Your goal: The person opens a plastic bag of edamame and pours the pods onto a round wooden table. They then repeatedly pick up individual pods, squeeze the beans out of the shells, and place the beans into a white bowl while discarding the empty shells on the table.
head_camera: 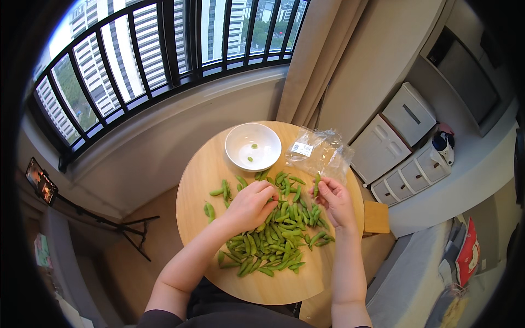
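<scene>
My right hand (336, 201) pinches a green edamame pod (317, 184) upright between thumb and fingers, over the table's right side. My left hand (255, 205) is lowered over the pile, its fingers curled together. What lies between those fingertips is hidden, though green shows close by them. Beneath and in front of both hands spreads a heap of edamame pods (272, 242) on the round wooden table (197, 168). Beyond the left hand stands a white bowl (240, 141). Inside it are two loose green beans (254, 146).
A crumpled clear plastic bag (324, 158) with a printed label lies right of the bowl. Left of the table, a phone (41, 180) sits on a tripod (131, 227). A wooden stool (376, 216) is at the right, near a grey sofa (404, 270). Window railings (170, 49) rise behind.
</scene>
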Action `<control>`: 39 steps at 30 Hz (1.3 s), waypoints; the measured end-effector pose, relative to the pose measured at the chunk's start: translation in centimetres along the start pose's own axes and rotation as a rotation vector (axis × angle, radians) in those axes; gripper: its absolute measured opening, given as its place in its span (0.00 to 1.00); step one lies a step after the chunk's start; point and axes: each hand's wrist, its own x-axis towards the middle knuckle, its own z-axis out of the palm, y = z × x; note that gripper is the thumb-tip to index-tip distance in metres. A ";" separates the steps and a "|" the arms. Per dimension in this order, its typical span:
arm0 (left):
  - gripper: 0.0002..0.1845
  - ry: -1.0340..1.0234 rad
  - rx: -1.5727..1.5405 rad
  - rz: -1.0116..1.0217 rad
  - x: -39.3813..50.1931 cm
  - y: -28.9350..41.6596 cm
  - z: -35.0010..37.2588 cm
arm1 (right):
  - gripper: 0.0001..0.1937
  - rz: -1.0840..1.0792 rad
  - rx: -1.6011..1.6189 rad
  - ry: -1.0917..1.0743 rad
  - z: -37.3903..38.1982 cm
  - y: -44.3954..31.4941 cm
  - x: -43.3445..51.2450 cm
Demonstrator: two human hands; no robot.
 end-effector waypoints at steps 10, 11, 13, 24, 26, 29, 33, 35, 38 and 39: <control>0.21 0.294 0.000 0.104 0.2 1.2 0.5 | 0.09 0.200 0.251 -0.235 6.5 1.2 0.0; 0.20 0.299 -0.003 0.120 0.0 1.0 0.5 | 0.09 0.209 0.218 -0.255 6.4 1.5 0.1; 0.19 0.308 -0.018 0.108 -0.2 0.7 0.5 | 0.10 0.170 0.173 -0.292 6.2 1.6 -0.1; 0.13 0.340 -0.087 -0.078 -0.5 0.7 0.4 | 0.09 -0.681 -0.630 0.076 7.7 0.0 -2.2; 0.13 0.310 -0.058 -0.036 -0.5 0.5 0.4 | 0.09 -0.708 -0.699 0.127 7.8 -0.1 -2.1; 0.13 0.310 -0.011 -0.011 -0.5 0.5 0.3 | 0.10 -0.780 -0.741 0.075 7.8 -0.2 -2.0; 0.14 0.344 0.067 0.069 -0.1 0.9 0.0 | 0.09 -0.854 -0.800 0.076 8.1 -0.2 -2.0; 0.14 0.368 0.136 0.124 0.2 1.0 -0.3 | 0.08 -0.893 -0.803 0.080 8.2 -0.3 -2.1; 0.14 0.311 0.355 0.212 0.2 1.2 -0.9 | 0.07 -0.904 -0.855 0.057 8.2 -0.4 -2.3; 0.14 0.305 0.332 0.224 0.1 1.3 -0.9 | 0.07 -0.901 -0.873 0.046 8.2 -0.4 -2.3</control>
